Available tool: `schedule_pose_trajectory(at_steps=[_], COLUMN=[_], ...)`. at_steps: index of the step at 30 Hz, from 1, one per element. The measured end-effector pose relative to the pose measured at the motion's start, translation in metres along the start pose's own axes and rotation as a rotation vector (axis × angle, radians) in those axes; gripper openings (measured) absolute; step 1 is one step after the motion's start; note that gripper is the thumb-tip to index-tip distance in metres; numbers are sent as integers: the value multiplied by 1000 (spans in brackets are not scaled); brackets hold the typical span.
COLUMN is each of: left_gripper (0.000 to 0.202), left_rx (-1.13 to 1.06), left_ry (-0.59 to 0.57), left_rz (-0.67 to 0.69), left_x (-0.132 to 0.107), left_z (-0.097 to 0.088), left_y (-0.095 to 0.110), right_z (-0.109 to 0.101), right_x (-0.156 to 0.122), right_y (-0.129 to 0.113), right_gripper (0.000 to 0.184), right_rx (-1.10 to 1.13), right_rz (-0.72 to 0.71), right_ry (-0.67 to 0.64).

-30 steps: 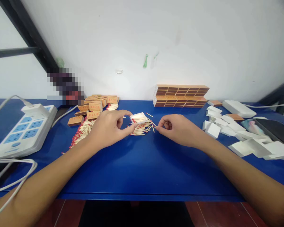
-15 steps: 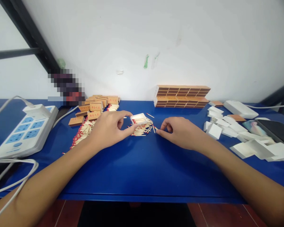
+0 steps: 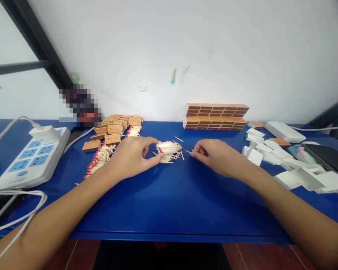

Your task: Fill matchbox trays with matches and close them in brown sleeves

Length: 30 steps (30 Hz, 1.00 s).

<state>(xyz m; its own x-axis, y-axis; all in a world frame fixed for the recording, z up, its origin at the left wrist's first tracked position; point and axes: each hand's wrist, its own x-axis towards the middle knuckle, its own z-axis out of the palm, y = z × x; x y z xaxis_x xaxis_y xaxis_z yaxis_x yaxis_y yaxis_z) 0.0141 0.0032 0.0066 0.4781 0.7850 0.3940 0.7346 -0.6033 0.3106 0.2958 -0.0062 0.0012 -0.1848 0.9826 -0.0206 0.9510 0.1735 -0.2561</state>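
My left hand (image 3: pixel 133 154) pinches a small white matchbox tray (image 3: pixel 173 147) between thumb and fingers. Several red-tipped matches lie inside the tray, which is tipped a little toward me. Right behind and below it is a small loose heap of matches (image 3: pixel 166 159) on the blue table. To the right of that heap, the thumb and fingertips of my right hand (image 3: pixel 211 155) are closed on matches (image 3: pixel 188 151); red heads show at the tips. A larger pile of matches (image 3: pixel 100 160) lies left of my left hand, partly hidden by it.
Orange matchboxes (image 3: pixel 112 129) sit in a jumble at the back left. Stacked matchboxes (image 3: pixel 215 122) stand along the wall. White empty trays (image 3: pixel 266 150) and a phone (image 3: pixel 328 155) are on the right. A power strip (image 3: pixel 30 159) with white cables (image 3: pixel 19 217) lies at the left.
My right hand has drawn slightly right, away from the heap, with matches at its fingertips. The tray in my left hand has shifted slightly down and tilted, showing more of the matches inside.
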Motion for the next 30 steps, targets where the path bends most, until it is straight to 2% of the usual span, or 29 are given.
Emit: schedule_pose_trajectory(at_steps=[8, 11, 14, 20, 23, 30], left_gripper=[31, 33, 34, 33, 29, 29], left_rx=[15, 17, 23, 13, 14, -16], left_ry=[11, 5, 6, -4, -23, -19], left_rz=[29, 25, 20, 53, 80, 247], left_x=[0, 0, -1, -1, -1, -6], left_z=[-1, -1, 0, -1, -1, 5], left_y=[1, 1, 1, 3, 3, 5], right_z=[2, 2, 1, 2, -1, 5], right_x=[2, 3, 3, 4, 3, -8], right_y=[5, 5, 5, 11, 8, -17], right_gripper=[25, 29, 26, 20, 20, 13], right_rx=[-132, -125, -90, -36, 43, 218], right_rz=[84, 113, 85, 16, -64, -423], right_ry=[22, -8, -40, -13, 43, 171])
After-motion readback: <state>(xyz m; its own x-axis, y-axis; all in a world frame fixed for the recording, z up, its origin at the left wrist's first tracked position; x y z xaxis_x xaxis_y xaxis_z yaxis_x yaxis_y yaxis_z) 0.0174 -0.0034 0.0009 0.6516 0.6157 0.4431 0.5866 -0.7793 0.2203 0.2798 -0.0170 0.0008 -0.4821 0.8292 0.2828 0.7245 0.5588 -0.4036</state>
